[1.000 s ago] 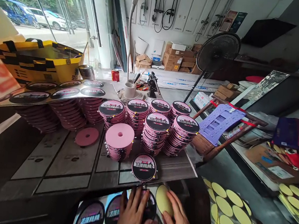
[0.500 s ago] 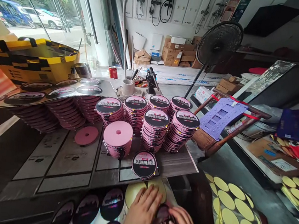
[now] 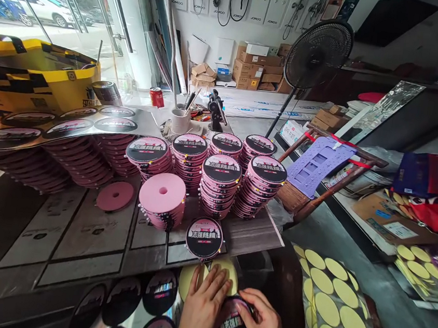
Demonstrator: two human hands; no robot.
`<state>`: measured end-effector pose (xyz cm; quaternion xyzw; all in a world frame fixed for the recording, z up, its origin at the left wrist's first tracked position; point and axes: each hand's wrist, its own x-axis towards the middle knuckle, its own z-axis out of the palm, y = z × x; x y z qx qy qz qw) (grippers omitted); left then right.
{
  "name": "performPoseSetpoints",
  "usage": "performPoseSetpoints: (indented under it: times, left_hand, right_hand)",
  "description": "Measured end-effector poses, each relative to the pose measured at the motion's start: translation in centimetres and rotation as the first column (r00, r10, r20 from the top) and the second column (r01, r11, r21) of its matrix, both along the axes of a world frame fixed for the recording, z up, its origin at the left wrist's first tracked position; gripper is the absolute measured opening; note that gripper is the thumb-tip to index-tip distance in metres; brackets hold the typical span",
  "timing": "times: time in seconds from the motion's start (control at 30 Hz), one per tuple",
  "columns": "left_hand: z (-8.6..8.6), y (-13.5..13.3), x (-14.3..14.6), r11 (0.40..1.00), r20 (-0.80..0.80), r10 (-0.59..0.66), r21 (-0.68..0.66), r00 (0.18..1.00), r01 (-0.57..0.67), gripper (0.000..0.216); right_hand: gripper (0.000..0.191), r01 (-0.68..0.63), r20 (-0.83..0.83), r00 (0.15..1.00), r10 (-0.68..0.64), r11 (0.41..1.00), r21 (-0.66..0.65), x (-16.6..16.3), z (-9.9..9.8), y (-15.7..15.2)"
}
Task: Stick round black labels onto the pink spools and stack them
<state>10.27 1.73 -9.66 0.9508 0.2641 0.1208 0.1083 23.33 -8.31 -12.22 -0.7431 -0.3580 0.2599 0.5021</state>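
Note:
Low in the view, my left hand (image 3: 204, 303) lies flat on a sheet of round stickers (image 3: 135, 314), fingers stretched out over a yellow backing circle (image 3: 227, 272). Close beside it, the fingers of my right hand (image 3: 263, 320) pinch the upper edge of a round black sticker (image 3: 235, 325) with white lettering. Whether its lower part still touches the sheet I cannot tell. Just beyond my hands, a pink-edged disc (image 3: 204, 238) with the same kind of printed face lies on the table, small pins around its rim. A plain pink foam disc (image 3: 162, 192) tops the stack behind it.
Several stacks of labelled pink discs (image 3: 220, 185) stand across the table (image 3: 91, 223). A printed sheet (image 3: 145, 120) rests over more stacks at left, near a yellow bag (image 3: 56, 74). At right are a wooden chair (image 3: 320, 169), a fan (image 3: 318, 54) and used yellow backing sheets (image 3: 329, 306).
My right hand has shifted slightly up, and more of the black sticker's lettering shows. My left hand stays flat on the sheet. The whole view has moved a little.

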Motion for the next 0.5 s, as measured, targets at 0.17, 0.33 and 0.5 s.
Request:
performPoseSetpoints:
  times: [0.17, 0.33, 0.5]
  left_hand:
    - [-0.6, 0.0, -0.6, 0.999, -0.003, -0.031, 0.007, 1.000, 0.031, 0.037]
    - [-1.3, 0.1, -0.7, 1.000, 0.012, -0.027, -0.009, 1.000, 0.027, 0.041]
    - [-1.1, 0.1, 0.0, 0.997, 0.044, 0.008, -0.078, 0.999, -0.004, 0.042]
  right_hand:
    - [0.032, 0.105, 0.125, 0.986, -0.107, 0.994, 0.026, -0.9, -0.2, -0.6]
    - [0.031, 0.123, 0.223, 0.966, -0.135, 0.990, 0.063, -1.3, -0.1, -0.7]
    - [0.037, 0.106, 0.258, 0.960, -0.112, 0.994, 0.038, -0.8, 0.3, 0.2]
